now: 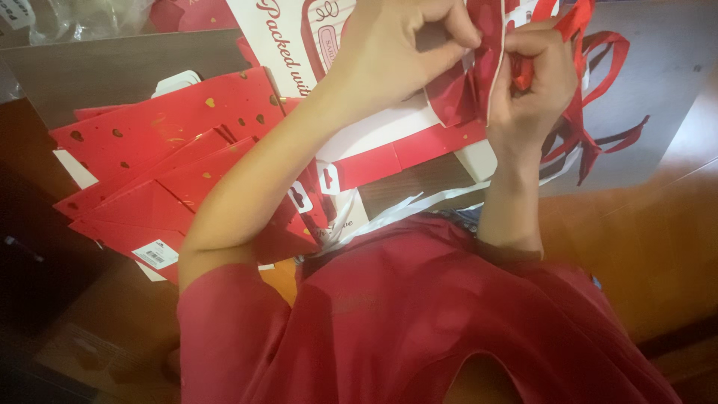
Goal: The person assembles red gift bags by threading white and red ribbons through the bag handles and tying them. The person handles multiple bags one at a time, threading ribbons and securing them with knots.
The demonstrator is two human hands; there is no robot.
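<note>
My left hand [404, 45] pinches the edge of a red and white flat cardboard box piece [456, 93] held up in front of me. My right hand [535, 82] is closed on a red ribbon [598, 90] right beside that edge; the ribbon's loops and tails hang down to the right. Both hands touch at the cardboard's edge near the top of the view. My red sleeves and shirt fill the lower half.
A stack of flat red box blanks with gold hearts [164, 157] lies to the left on the brown table [643, 239]. A white printed box panel [292, 37] lies behind my left hand. Grey sheet [666, 82] at right.
</note>
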